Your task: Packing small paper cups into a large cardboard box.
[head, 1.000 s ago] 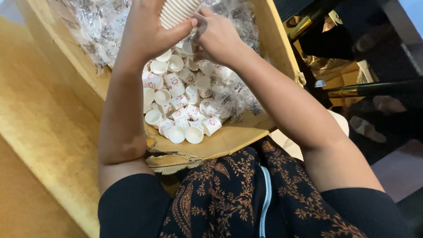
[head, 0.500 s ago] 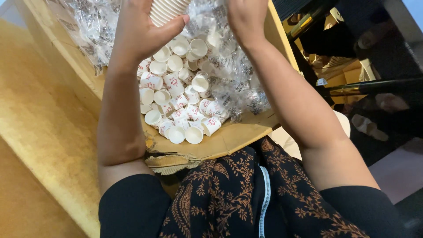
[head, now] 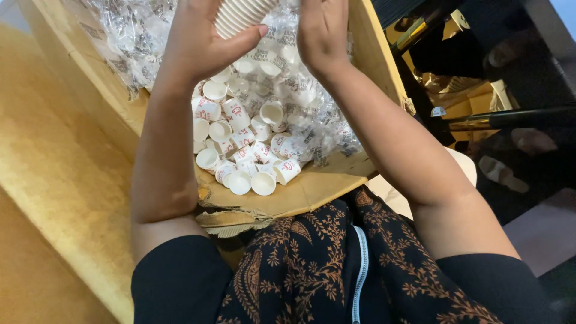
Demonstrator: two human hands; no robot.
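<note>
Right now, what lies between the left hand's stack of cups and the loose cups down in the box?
In the head view, only crumpled clear plastic wrap lies between the stack of cups in the left hand and the loose cups in the cardboard box.

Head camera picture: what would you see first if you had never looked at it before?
First, the heap of little white paper cups lying loose in the cardboard box in the middle. Above them, at the top edge, the left hand grips a stack of nested cups, with the right hand raised beside it. Crinkly clear plastic wrap fills the box's far side.
</note>
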